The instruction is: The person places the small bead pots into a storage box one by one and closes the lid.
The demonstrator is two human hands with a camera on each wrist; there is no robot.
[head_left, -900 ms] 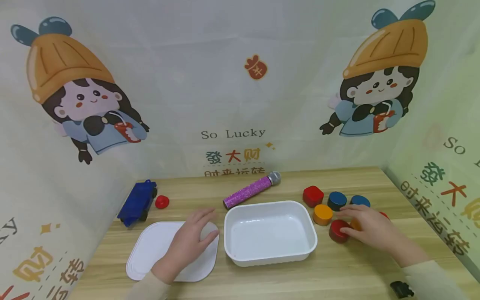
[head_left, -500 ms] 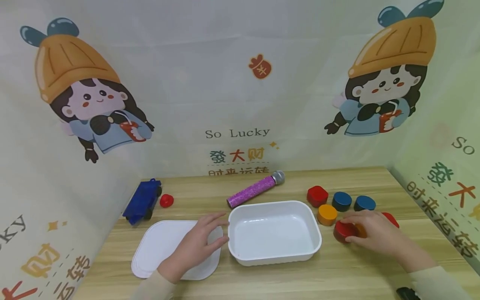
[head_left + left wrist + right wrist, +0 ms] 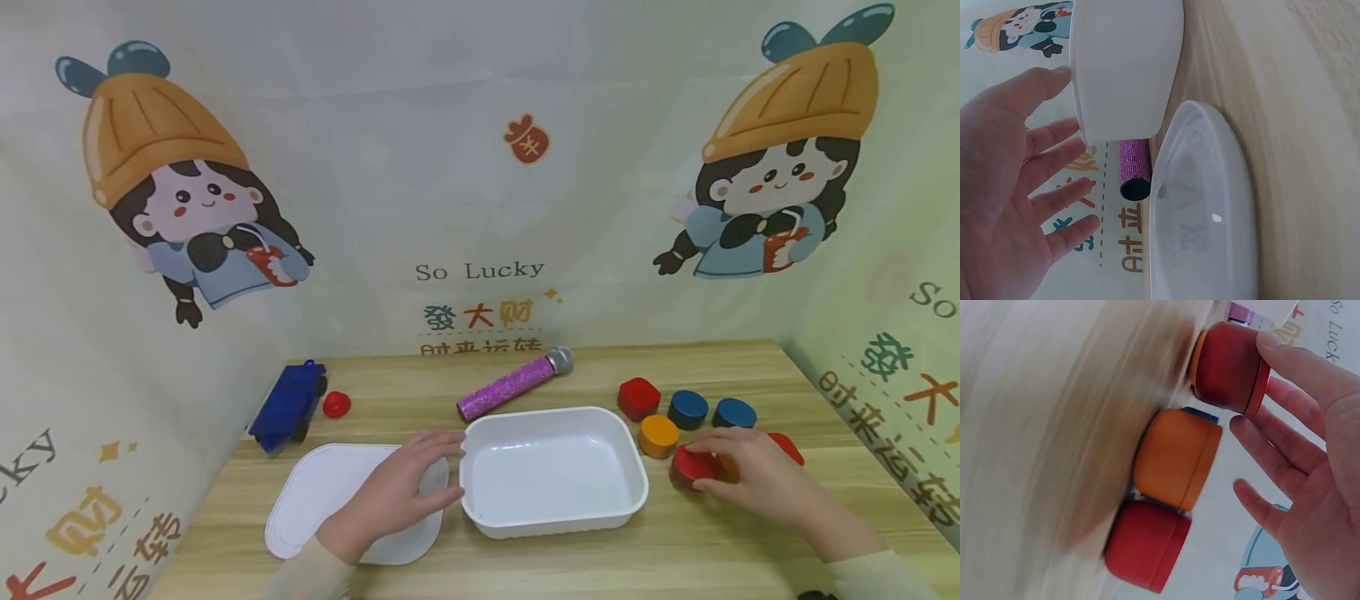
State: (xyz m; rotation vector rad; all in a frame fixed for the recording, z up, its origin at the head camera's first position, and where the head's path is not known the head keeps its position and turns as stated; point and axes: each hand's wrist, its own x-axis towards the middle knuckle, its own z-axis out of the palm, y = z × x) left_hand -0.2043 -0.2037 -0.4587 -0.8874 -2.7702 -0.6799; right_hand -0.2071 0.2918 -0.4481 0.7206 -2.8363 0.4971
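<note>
Smooth red round block [image 3: 690, 470] may slip if the right grip [image 3: 759, 475] pinching it slackens. The spread left grip [image 3: 405, 486] may jog the white rectangular tub [image 3: 555, 477]

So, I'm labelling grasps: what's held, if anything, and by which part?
The right hand pinches one red block by its upper sides; the left hand only touches the white container.

Glossy, glittery and grained surfaces

Smooth, plastic-looking white container [image 3: 555, 483], shiny inside; glossy white lid [image 3: 322, 492] at left. Right, the nearest red block [image 3: 688, 473] has a soft sheen. Far: rough, glitter-handled microphone [image 3: 506, 388]. Wood-grain table [image 3: 600, 568]; creased, cloth-like far wall [image 3: 382, 167].
</note>
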